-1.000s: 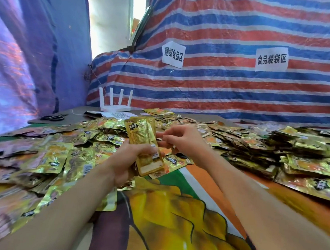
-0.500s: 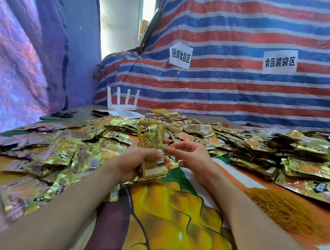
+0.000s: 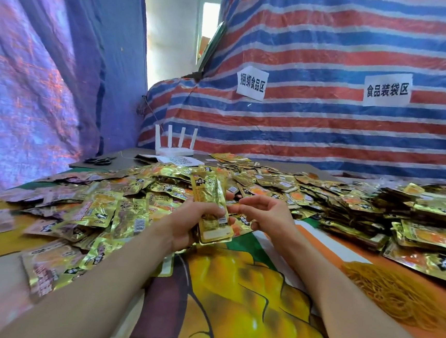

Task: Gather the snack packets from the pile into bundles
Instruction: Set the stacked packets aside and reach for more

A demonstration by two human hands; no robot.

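A wide pile of gold snack packets covers the table from the left to the far middle. My left hand grips a small upright stack of gold packets around its middle. Just right of the stack, my right hand hovers with curled fingers, its fingertips near the stack's edge and nothing visibly held in it. Stacked bundles of packets lie at the right.
A heap of yellow rubber bands lies at the near right on the printed table cover. A white router, papers and black scissors sit at the back left. Striped tarpaulin with two paper signs stands behind.
The right hand has drawn slightly away from the stack and its fingers have opened. The left hand keeps hold of the stack. The camera has tilted a little, showing more of the rubber bands.
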